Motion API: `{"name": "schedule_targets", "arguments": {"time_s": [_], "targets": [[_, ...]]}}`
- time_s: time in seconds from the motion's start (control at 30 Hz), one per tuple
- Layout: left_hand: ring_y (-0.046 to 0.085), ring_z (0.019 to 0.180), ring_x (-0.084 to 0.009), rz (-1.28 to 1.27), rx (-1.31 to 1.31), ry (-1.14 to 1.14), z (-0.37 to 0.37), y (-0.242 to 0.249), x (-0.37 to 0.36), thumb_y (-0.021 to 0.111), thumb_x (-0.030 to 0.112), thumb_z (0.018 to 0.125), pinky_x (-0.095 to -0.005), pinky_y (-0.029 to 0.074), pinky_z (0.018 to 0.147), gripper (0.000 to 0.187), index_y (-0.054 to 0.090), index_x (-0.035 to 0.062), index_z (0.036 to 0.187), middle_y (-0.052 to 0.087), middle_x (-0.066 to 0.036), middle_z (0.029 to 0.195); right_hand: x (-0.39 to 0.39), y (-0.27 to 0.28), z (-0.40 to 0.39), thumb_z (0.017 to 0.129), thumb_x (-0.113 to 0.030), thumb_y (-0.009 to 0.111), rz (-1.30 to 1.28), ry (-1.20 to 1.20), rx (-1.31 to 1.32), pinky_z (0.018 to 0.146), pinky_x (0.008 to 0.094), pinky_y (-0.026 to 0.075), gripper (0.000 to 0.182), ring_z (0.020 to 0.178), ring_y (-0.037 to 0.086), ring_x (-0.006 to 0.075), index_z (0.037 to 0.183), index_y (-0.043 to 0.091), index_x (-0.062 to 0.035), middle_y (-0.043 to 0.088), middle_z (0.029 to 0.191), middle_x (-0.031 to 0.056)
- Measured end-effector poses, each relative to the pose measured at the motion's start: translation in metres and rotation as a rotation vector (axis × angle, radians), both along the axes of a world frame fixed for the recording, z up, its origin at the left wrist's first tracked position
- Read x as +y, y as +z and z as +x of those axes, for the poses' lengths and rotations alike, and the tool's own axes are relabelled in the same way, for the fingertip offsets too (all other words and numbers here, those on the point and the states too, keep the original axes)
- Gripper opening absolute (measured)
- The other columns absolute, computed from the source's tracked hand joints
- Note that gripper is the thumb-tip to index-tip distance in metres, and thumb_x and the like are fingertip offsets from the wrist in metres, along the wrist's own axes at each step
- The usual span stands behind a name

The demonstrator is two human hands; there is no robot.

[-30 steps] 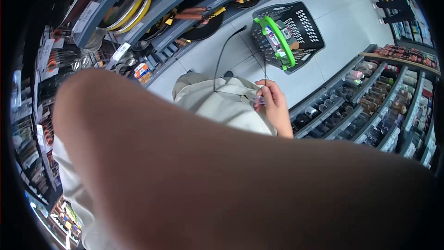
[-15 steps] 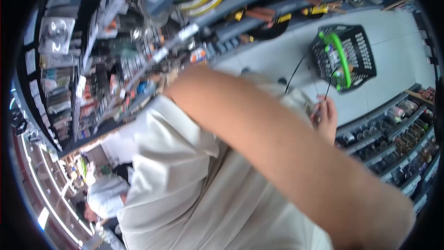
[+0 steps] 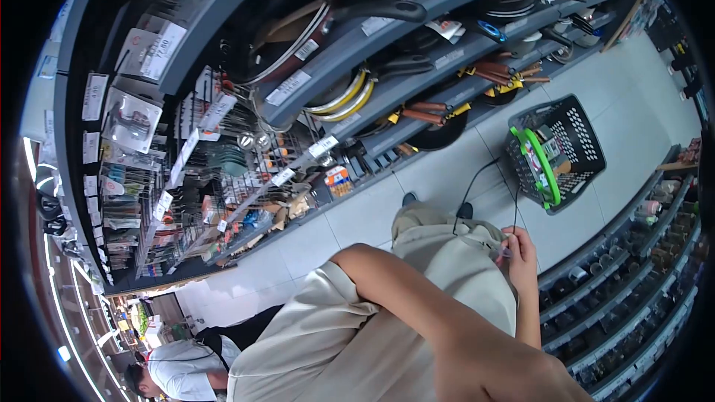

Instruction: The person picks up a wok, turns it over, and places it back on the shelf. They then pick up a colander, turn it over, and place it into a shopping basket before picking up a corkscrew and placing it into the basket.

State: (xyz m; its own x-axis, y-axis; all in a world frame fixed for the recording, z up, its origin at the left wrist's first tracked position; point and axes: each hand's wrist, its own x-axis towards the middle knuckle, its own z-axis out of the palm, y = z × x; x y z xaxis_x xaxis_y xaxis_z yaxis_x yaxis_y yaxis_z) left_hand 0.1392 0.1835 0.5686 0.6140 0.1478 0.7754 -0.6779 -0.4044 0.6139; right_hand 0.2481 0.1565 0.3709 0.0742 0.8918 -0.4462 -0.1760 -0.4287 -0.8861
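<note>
Step in hand: holding. The right hand (image 3: 523, 249) closes its fingers in a narrow pinch on the front frame of a pair of glasses (image 3: 503, 253). Location of the glasses: in front of the wearer's trousers (image 3: 432, 242), with the dark temples unfolded and extended away from the body, toward the shopping basket (image 3: 581, 130).

The left forearm (image 3: 417, 298) is bent across the front of the torso. The left hand (image 3: 514, 380) is partly cropped at the lower edge of the view; whether it is wide, narrow or holding anything cannot be told (its fingertips lie outside the view).

The basket stands on the tiled floor (image 3: 357, 216), beyond the glasses, with several goods inside and its green handle (image 3: 545, 170) swung toward the wearer. Neither of the hands is seen to touch it. Racks of pans (image 3: 439, 134) and packaged kitchen tools (image 3: 134, 120) line one side of the aisle; shelves of cups and jars (image 3: 596, 305) line the other. A second person (image 3: 182, 365) is at the lower left, well apart.

Requirement for any move from this position, as a judgement: maintain the pinch on the frame, avoid pressing the lenses, and keep the open temples clear of clothing and basket.
</note>
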Motion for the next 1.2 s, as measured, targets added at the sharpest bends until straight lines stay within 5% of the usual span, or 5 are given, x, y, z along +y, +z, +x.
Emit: {"name": "schedule_targets", "arguments": {"time_s": [1.2], "targets": [[0.056,0.07,-0.0229,-0.08,0.009,0.08,0.001,0.004,-0.02,0.061,0.016,0.074,-0.0308,0.044,0.056,0.012,0.063,0.0069,0.082,0.064,-0.006,0.077,-0.012,-0.001,-0.011,0.097,-0.017,0.039,0.03,-0.018,0.006,0.051,0.0202,0.04,0.022,0.055,0.048,0.0076,0.109,0.05,-0.0018,0.048,0.072,0.0013]]}}
